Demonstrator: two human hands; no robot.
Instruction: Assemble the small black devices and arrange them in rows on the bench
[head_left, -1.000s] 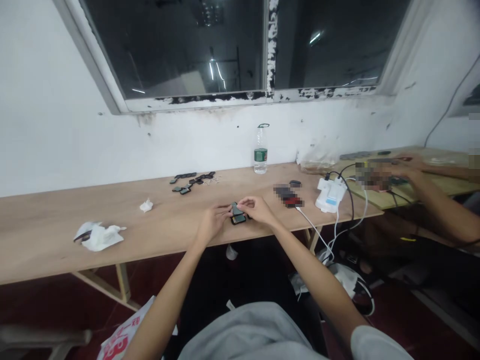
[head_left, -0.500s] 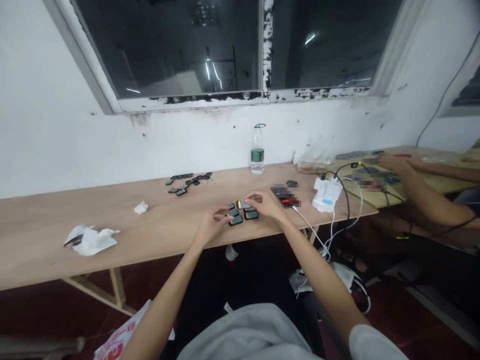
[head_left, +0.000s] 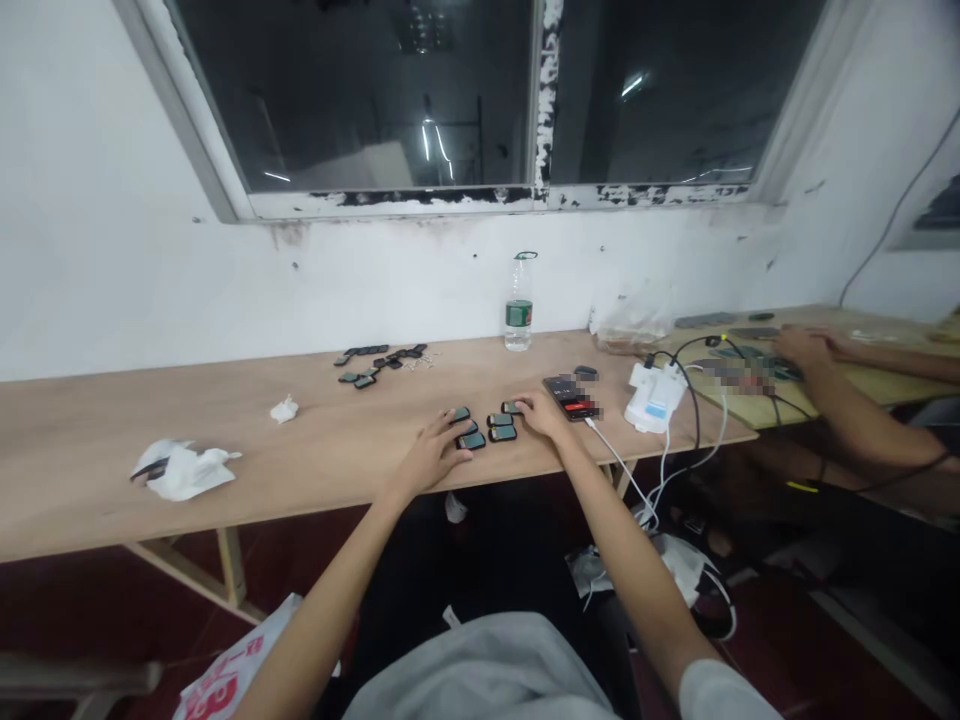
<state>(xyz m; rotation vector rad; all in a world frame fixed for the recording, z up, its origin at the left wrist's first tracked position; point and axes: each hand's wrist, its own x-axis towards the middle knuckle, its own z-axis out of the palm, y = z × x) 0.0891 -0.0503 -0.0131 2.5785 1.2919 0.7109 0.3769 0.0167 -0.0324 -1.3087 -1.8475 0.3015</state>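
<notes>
Several small dark rectangular pieces with teal faces [head_left: 487, 428] lie spread near the front edge of the wooden bench [head_left: 322, 440]. My left hand [head_left: 433, 450] rests flat beside them, fingers stretched out and touching the leftmost pieces. My right hand [head_left: 541, 412] lies on the bench at the right end of the group, fingertips on a piece. Neither hand grips anything.
More dark pieces [head_left: 379, 364] sit further back. A water bottle [head_left: 519, 306] stands by the wall. A phone [head_left: 571, 394], a white charger with cables [head_left: 654, 394], crumpled tissues [head_left: 184, 468] and another person's arm [head_left: 847, 400] at the right are nearby.
A second ago both hands held a stack of pieces together. The pieces now lie spread on the bench, and my hands have moved apart and flattened.
</notes>
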